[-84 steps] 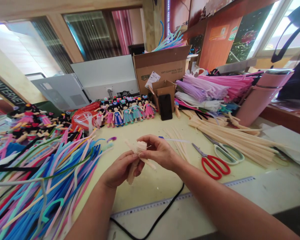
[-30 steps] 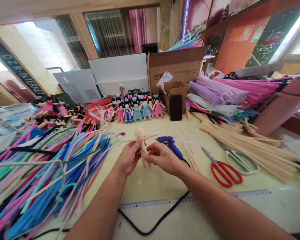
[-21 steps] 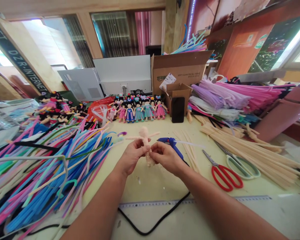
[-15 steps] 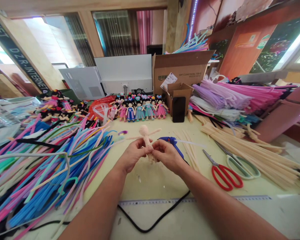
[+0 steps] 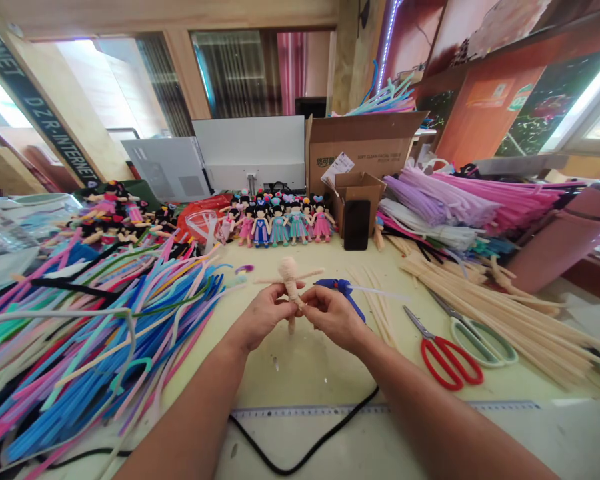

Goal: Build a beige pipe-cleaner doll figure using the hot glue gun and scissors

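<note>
A cream pipe-cleaner doll [image 5: 289,272] with a round head, outstretched arms and a wound body is held upright above the table. My left hand [image 5: 267,313] grips its body from the left, thumb in front. From the other side, my right hand [image 5: 330,313] pinches the lower body near the hip, fingers closed. One leg hangs below the hands; the other is mostly hidden by my right fingers. Just behind my right hand lies a blue glue gun [image 5: 337,288] with a clear glue stick in it.
Colourful pipe cleaners [image 5: 130,333] heap on the left. Red-handled scissors [image 5: 447,357], green-handled scissors [image 5: 485,340] and cream pipe cleaners [image 5: 500,313] lie at right. Finished dolls [image 5: 279,223] and a phone [image 5: 357,225] stand behind. A ruler [image 5: 310,410] and black cable [image 5: 280,467] are in front.
The doll has tilted slightly, and its lower end has shifted left. My right fingers have moved a little at its hip. The camera view has moved slightly.
</note>
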Action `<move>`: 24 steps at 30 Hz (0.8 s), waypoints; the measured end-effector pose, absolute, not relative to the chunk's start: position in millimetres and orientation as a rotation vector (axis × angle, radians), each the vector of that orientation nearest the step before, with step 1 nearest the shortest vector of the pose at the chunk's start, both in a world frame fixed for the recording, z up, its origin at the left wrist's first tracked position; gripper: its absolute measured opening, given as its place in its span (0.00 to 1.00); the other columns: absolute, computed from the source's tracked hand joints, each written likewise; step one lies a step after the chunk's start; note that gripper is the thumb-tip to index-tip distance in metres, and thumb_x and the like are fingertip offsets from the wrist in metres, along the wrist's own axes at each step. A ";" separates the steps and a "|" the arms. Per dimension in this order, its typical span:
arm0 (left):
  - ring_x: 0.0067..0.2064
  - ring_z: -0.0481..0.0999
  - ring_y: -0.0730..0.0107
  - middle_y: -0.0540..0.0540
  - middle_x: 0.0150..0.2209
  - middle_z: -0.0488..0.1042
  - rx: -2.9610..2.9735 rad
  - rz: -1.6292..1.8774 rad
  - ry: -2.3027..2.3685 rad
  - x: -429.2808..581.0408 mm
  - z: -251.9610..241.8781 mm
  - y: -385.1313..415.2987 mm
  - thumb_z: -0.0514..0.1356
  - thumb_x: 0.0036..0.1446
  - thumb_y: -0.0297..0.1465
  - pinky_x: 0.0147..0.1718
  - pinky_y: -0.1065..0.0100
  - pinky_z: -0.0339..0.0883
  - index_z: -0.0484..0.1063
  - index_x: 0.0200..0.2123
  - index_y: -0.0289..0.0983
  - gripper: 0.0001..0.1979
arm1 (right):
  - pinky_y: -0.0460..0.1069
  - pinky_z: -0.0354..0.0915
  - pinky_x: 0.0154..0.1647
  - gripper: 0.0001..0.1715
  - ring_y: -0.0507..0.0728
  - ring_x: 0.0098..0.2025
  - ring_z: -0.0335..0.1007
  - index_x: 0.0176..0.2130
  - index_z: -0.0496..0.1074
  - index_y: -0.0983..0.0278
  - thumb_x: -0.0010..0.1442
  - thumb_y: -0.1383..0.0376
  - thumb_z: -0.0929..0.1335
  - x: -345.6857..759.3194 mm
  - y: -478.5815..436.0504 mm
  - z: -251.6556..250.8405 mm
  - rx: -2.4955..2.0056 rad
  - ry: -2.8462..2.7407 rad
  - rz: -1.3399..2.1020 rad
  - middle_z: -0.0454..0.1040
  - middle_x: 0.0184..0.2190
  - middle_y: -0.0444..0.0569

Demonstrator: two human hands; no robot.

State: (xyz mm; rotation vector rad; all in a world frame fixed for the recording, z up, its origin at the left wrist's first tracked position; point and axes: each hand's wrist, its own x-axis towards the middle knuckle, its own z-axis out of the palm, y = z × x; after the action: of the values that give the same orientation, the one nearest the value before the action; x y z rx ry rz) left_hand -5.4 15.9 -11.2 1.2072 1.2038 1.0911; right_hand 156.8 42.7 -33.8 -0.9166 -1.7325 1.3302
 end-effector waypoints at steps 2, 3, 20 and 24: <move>0.33 0.72 0.68 0.49 0.31 0.74 1.224 1.072 1.218 -5.2 -9.0 14.3 0.67 0.41 0.29 0.35 0.66 0.63 0.74 0.49 0.32 0.27 | 0.45 0.52 0.22 0.07 0.49 0.23 0.56 0.31 0.72 0.63 0.52 0.61 0.68 157.8 43.2 -33.4 -0.929 -1.750 1.274 0.65 0.21 0.40; 0.32 0.71 0.69 0.50 0.29 0.73 1.231 1.067 1.221 -5.3 -8.1 13.5 0.66 0.42 0.29 0.32 0.67 0.62 0.74 0.49 0.32 0.27 | 0.45 0.51 0.22 0.07 0.48 0.22 0.55 0.31 0.72 0.64 0.52 0.62 0.68 158.3 43.4 -33.1 -0.941 -1.755 1.245 0.63 0.19 0.39; 0.24 0.64 0.77 0.52 0.24 0.68 1.315 0.957 1.155 -13.6 -2.4 10.9 0.67 0.48 0.48 0.21 0.73 0.54 0.72 0.30 0.34 0.21 | 0.50 0.66 0.37 0.27 0.54 0.37 0.72 0.50 0.70 0.61 0.52 0.56 0.74 168.1 49.4 -24.3 -0.790 -1.467 1.387 0.75 0.35 0.45; 0.21 0.63 0.76 0.51 0.22 0.69 1.409 0.774 1.186 -11.7 -1.2 8.6 0.63 0.50 0.51 0.16 0.73 0.50 0.70 0.31 0.36 0.22 | 0.51 0.68 0.41 0.34 0.54 0.40 0.72 0.57 0.67 0.58 0.52 0.59 0.75 169.0 48.9 -23.4 -0.674 -1.508 1.403 0.73 0.39 0.46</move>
State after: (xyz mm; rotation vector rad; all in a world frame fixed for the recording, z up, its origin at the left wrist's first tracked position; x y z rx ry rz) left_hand -11.7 8.6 -1.2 1.4092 1.1857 0.7742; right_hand 169.0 48.9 -23.4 -0.6744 -1.5085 1.4033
